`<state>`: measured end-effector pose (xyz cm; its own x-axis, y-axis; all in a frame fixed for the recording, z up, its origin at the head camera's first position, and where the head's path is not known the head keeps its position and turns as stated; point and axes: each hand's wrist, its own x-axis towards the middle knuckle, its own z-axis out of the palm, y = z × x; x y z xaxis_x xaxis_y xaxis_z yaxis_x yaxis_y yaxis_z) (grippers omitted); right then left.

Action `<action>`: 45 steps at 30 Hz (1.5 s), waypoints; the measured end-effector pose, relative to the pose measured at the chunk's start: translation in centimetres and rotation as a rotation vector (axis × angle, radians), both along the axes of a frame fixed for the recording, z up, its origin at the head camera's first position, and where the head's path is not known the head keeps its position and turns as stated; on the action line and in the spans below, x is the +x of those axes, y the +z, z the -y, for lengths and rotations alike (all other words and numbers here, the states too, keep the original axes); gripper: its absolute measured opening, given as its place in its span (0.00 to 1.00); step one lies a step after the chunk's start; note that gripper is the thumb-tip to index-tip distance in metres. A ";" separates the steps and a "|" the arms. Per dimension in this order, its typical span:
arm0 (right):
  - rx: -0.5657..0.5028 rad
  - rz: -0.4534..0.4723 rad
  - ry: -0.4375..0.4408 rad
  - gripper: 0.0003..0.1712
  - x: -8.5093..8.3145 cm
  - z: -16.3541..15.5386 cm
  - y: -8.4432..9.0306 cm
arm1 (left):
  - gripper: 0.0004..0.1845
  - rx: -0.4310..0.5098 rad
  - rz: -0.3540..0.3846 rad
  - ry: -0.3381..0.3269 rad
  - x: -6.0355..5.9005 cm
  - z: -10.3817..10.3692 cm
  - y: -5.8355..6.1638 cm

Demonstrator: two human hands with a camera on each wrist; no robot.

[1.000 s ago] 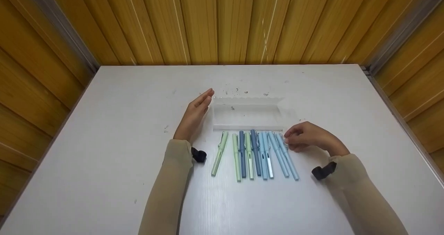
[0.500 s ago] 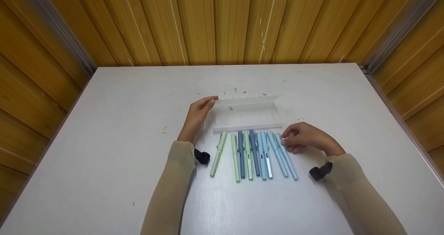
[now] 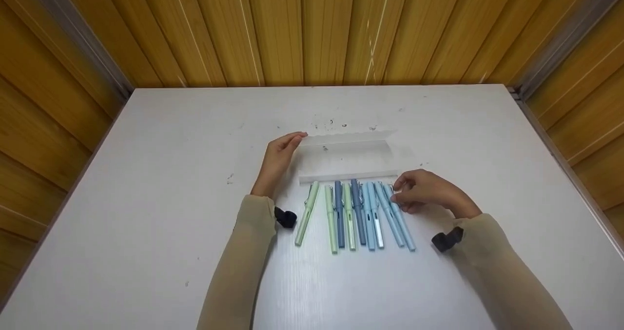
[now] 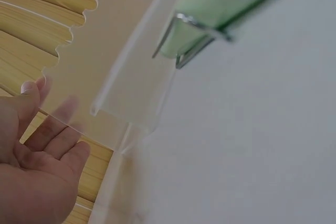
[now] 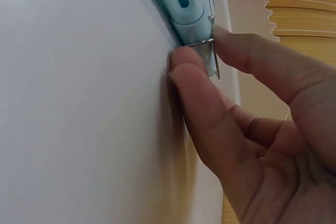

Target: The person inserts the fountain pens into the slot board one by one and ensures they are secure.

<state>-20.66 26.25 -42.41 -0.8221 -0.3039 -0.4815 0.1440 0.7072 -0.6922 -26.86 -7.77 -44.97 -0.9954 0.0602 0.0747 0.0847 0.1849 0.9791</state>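
A clear plastic case (image 3: 347, 178) with a scalloped flap sits in mid-table. My left hand (image 3: 280, 162) pinches the left end of this flap (image 4: 105, 40); its fingers show through the plastic in the left wrist view. Just in front lies a row of several capped pens: light green (image 3: 307, 214), dark blue (image 3: 340, 223) and light blue (image 3: 371, 223). At the row's right end my right hand (image 3: 429, 193) pinches the outermost light blue pen (image 3: 403, 228) by its cap end. In the right wrist view, thumb and fingertips meet around that pen's (image 5: 181, 6) wire clip.
The white table (image 3: 161, 184) carries small dark marks behind the case. Yellow wood-like panels (image 3: 321, 32) enclose its back and sides. A green pen (image 4: 215, 3) looms close to the left wrist camera.
My left hand has moved slightly right from beside the case and taken hold of its flap. The right hand and the end light blue pen have shifted slightly left toward the neighbouring pen.
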 end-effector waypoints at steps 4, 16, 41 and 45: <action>0.033 -0.019 0.005 0.25 0.1 0.3 0.2 | 0.18 -0.016 -0.013 -0.006 0.1 0.1 0.1; 0.089 -0.057 -0.003 0.28 0.1 1.2 0.1 | 0.19 -0.006 0.019 -0.018 0.0 0.2 0.0; 0.033 -0.112 0.017 0.27 0.6 0.8 -0.6 | 0.20 0.029 0.056 -0.028 0.4 0.3 0.1; 0.003 -0.131 0.016 0.26 0.7 0.6 -0.8 | 0.20 0.046 0.066 -0.034 0.4 0.3 0.2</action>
